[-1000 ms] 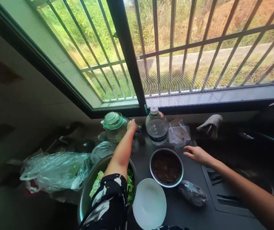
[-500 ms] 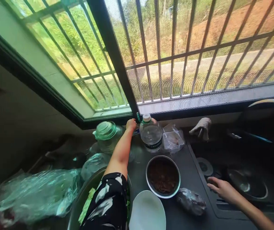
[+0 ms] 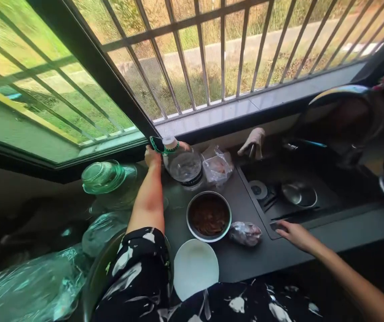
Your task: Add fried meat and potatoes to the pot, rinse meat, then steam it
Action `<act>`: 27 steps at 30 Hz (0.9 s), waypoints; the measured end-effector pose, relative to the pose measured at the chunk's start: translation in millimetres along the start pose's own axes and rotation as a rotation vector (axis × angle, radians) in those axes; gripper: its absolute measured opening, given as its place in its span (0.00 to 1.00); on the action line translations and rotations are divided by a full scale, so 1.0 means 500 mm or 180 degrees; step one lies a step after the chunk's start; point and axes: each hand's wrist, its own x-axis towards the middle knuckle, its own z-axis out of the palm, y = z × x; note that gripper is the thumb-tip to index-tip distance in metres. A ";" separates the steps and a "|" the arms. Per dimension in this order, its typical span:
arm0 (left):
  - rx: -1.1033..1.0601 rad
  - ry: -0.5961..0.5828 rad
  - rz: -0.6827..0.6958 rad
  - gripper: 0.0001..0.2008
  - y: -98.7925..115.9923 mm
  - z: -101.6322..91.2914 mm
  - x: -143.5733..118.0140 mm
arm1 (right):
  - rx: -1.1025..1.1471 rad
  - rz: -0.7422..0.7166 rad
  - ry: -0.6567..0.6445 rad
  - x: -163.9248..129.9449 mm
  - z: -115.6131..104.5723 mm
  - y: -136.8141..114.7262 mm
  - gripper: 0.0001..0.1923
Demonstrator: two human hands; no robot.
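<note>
My left hand [image 3: 152,156] reaches to the back of the dark counter, below the window. Its fingers are curled beside the green strap [image 3: 158,144] of a clear plastic bottle [image 3: 185,166]. What the fingers hold is hidden. My right hand [image 3: 294,233] lies flat with fingers apart on the counter at the front rim of the sink [image 3: 312,219], holding nothing. Between my arms stand a metal bowl of dark brown food [image 3: 208,217], a white plate [image 3: 195,268] and a small wrapped bag [image 3: 245,233].
A glass jar with a green lid [image 3: 106,176] stands at the back left, a clear bag [image 3: 217,165] right of the bottle. A large metal bowl [image 3: 94,277] and plastic bags [image 3: 27,290] crowd the left. A cloth [image 3: 254,141] and pan [image 3: 342,116] sit behind the sink.
The view has swung right and down. My left hand has stayed by the bottle at the back. My right hand has drawn back from beside the bowl to the sink's front rim.
</note>
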 end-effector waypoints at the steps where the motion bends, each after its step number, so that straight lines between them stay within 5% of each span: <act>1: -0.0017 0.0119 -0.0071 0.19 -0.004 0.004 -0.004 | -0.0009 -0.0026 -0.0038 -0.002 0.006 -0.011 0.25; 9: -0.0021 0.0031 -0.0099 0.28 -0.019 -0.017 -0.028 | -0.0301 -0.0938 0.0523 -0.010 0.073 -0.116 0.19; 13: -0.0181 0.0008 0.0032 0.21 -0.021 -0.061 -0.092 | -0.1021 -0.1448 0.0553 0.008 0.100 -0.199 0.12; 20: -0.0594 -0.1476 -0.0070 0.13 -0.103 -0.179 -0.379 | -0.1972 -0.1479 0.0161 0.046 0.124 -0.256 0.08; 27: -0.1294 -0.2628 -0.1417 0.14 -0.223 -0.298 -0.734 | -0.2161 -0.1500 -0.0087 0.060 0.105 -0.248 0.11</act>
